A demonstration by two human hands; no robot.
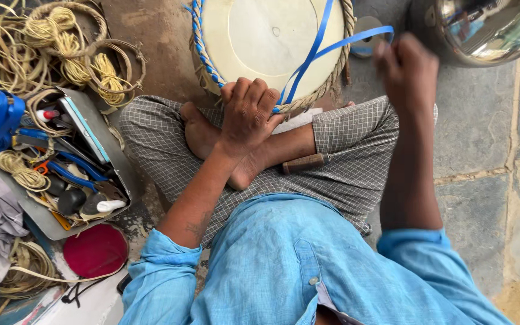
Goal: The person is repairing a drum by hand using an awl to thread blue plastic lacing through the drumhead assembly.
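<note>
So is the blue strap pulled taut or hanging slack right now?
Taut. The blue strap runs in straight lines from the basket rim, pinned by the left hand, up to the raised right hand.

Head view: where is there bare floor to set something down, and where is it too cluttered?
Bare stone floor lies right of the right knee, below the steel pot. A smaller bare patch lies between the rope coils and the round woven base that the left hand grips. The left side is crowded: tool tray, red disc, cloth.
</note>
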